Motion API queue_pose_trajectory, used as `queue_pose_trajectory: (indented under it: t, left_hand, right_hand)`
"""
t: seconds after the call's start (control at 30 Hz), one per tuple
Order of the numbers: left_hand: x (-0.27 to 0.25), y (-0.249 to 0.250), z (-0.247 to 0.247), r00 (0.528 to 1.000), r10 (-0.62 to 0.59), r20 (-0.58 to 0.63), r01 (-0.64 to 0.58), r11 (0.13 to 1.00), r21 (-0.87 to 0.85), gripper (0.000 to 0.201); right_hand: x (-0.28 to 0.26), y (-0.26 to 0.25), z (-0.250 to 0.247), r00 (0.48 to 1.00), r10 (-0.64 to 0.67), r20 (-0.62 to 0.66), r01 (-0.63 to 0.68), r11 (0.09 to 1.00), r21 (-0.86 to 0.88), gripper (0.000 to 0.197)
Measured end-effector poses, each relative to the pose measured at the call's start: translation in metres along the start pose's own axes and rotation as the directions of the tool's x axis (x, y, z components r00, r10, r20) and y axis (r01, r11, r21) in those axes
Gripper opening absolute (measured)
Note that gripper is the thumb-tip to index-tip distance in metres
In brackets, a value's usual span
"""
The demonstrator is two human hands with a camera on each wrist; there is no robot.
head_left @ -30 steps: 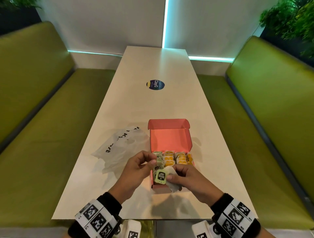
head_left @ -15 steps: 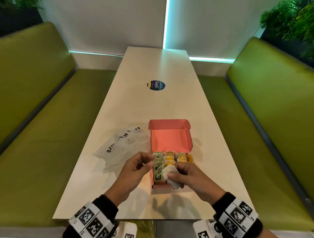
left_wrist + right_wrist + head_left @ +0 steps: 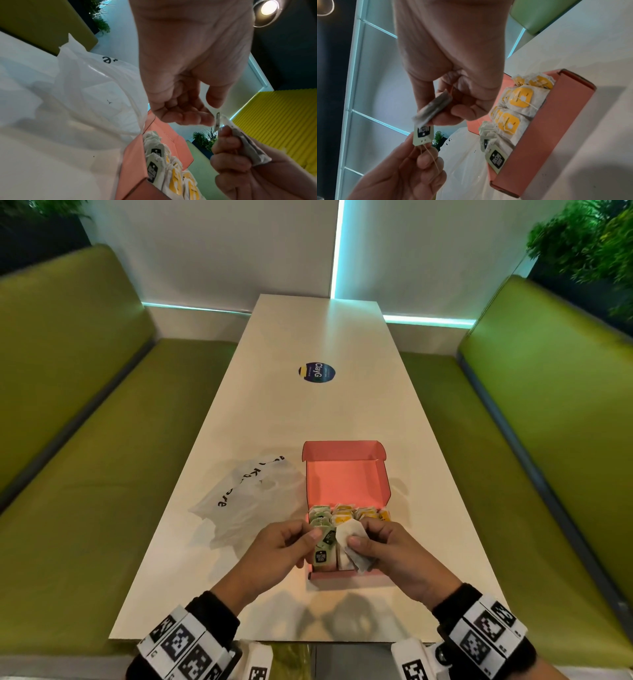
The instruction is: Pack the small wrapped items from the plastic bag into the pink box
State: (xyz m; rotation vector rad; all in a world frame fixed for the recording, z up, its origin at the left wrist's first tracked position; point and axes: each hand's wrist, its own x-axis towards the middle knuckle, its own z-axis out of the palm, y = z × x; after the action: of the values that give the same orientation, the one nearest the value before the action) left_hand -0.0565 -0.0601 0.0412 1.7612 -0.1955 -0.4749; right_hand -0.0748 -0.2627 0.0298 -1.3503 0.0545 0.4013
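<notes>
The pink box lies open on the table, lid tipped back, with rows of green-tagged and yellow-tagged tea bags inside. Over its near left part my right hand pinches a white tea bag between thumb and fingers. My left hand pinches that bag's green tag. In the right wrist view the tea bag hangs from my right hand, with the tag and its string just below. The plastic bag lies crumpled left of the box.
The long white table has a round dark sticker at its middle. Green benches run along both sides. The table's near edge is just below my wrists.
Both hands have carried the tea bag slightly forward over the box's near left corner. The tag, earlier facing up in front of the bag, now sits to the bag's left.
</notes>
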Motion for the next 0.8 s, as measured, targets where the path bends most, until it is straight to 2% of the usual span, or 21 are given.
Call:
queue_pose_trajectory:
  t: [0.13, 0.23, 0.3, 0.4, 0.57, 0.7, 0.8]
  left_hand:
    - [-0.003, 0.000, 0.006, 1.000, 0.022, 0.020, -0.020, 0.995, -0.100, 0.015]
    - [-0.005, -0.002, 0.010, 0.999, 0.026, 0.025, -0.020, 0.981, -0.192, 0.008]
    - [-0.004, -0.003, 0.013, 1.000, 0.011, 0.019, -0.006, 0.973, -0.232, 0.009]
    - [-0.002, -0.006, 0.016, 1.000, -0.013, 0.000, 0.013, 0.967, -0.253, 0.014]
    - [-0.001, -0.008, 0.019, 0.999, -0.034, -0.018, 0.027, 0.949, -0.315, 0.008]
    - [-0.002, -0.005, 0.021, 0.998, -0.055, 0.031, 0.063, 0.916, -0.396, 0.011]
    - [-0.003, -0.005, 0.022, 0.997, -0.054, 0.049, 0.069, 0.917, -0.392, 0.011]
  right_hand:
    - [0.000, 0.000, 0.003, 0.999, -0.010, -0.031, 0.012, 0.999, 0.045, 0.004]
    - [0.003, 0.005, 0.005, 0.995, -0.021, -0.101, 0.026, 0.998, 0.052, 0.018]
    - [0.004, 0.007, 0.007, 0.992, -0.025, -0.126, 0.031, 0.999, 0.044, 0.020]
    - [0.005, 0.007, 0.010, 0.995, -0.021, -0.098, 0.025, 0.999, 0.047, 0.024]
    - [0.004, 0.004, 0.010, 0.998, -0.023, -0.067, 0.027, 0.997, 0.066, 0.029]
    - [0.003, 0.004, 0.011, 0.999, -0.010, -0.050, 0.014, 0.998, 0.069, 0.055]
    - [0.003, 0.006, 0.014, 0.998, -0.005, -0.066, 0.009, 0.998, 0.067, 0.069]
